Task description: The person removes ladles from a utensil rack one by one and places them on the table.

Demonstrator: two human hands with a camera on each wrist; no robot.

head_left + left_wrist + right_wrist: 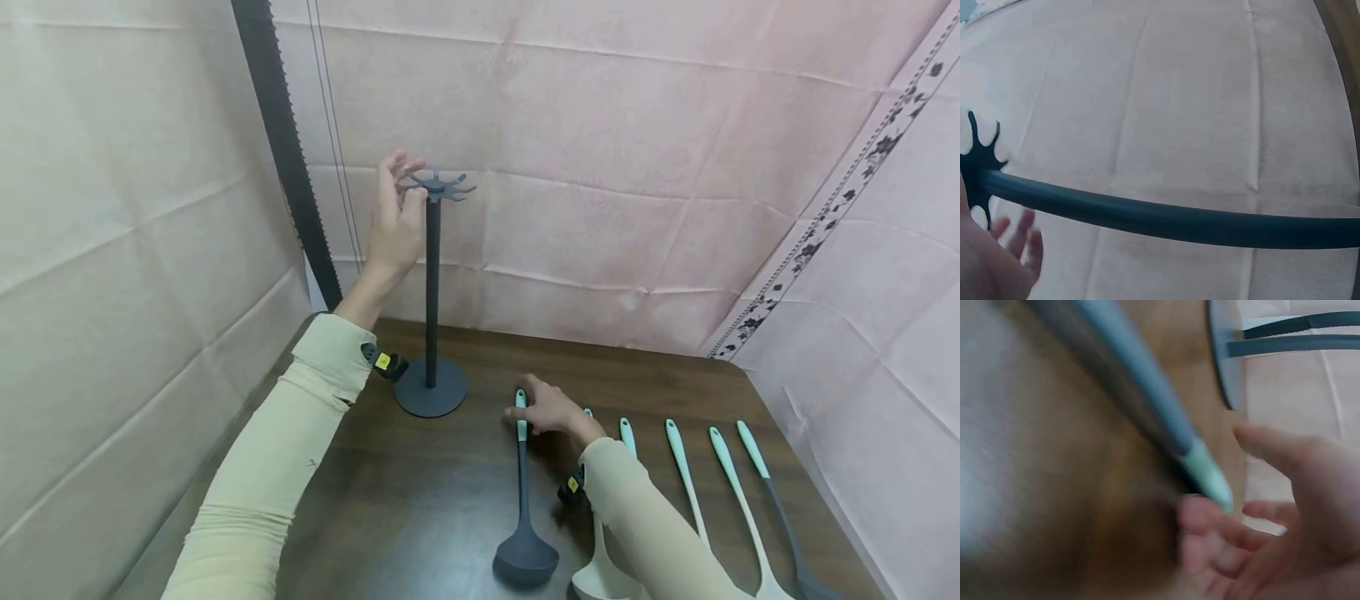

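Note:
A dark grey utensil stand [432, 292] with a round base and a crown of curved hooks rises at the back left of the table. My left hand [398, 221] is up at that crown, thumb and forefinger at one hook; the left wrist view shows the other fingers [1025, 234] loosely extended beside the pole. A dark ladle [524, 554] with a mint handle lies on the wood, bowl toward me. Over the handle's end hovers my right hand [553, 408]. In the right wrist view its thumb stands apart from the mint handle [1207, 475], fingertips close alongside.
A white ladle [603, 575] lies right of the dark one, partly behind my right sleeve. Several more mint-handled utensils [678, 454] lie in a row farther right, heads partly hidden or cut off. Cloth-covered walls [562, 192] border the wooden table [360, 517].

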